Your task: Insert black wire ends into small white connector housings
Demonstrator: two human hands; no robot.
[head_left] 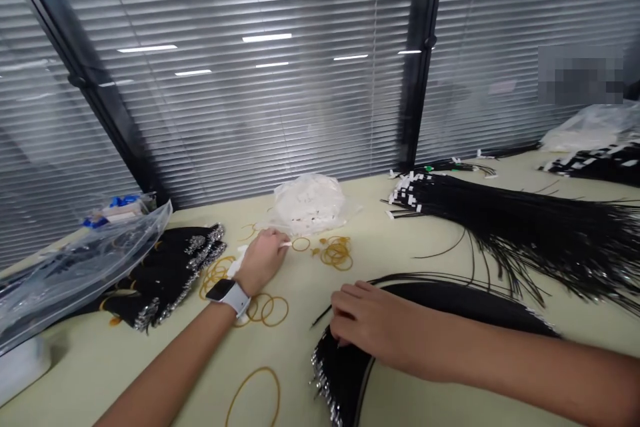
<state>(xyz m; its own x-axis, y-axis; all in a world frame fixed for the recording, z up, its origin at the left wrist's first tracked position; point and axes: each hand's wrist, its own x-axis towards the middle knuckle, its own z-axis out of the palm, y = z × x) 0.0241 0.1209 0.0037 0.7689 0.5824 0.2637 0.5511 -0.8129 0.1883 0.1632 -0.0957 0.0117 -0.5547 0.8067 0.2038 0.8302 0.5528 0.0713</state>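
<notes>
My left hand [263, 257], with a watch [225, 291] on its wrist, is over the table among yellow rubber bands [274, 311]. Its fingers are closed, and a small white piece [286, 244] pokes out at the fingertips. Just behind it lies a clear plastic bag [310, 203] of small white parts. My right hand [363, 320] rests over a bundle of black wires [345, 363] with silvery metal ends. Its fingers are curled together, with a dark wire end [320, 317] sticking out to the left; the fingertips are partly hidden.
A large bundle of black wires with white connectors [410, 193] lies at the right. To the left, banded black bundles [165, 267] lie partly under clear plastic [100, 267]. More rubber bands [336, 253] are mid-table. A window with blinds [280, 93] borders the back edge.
</notes>
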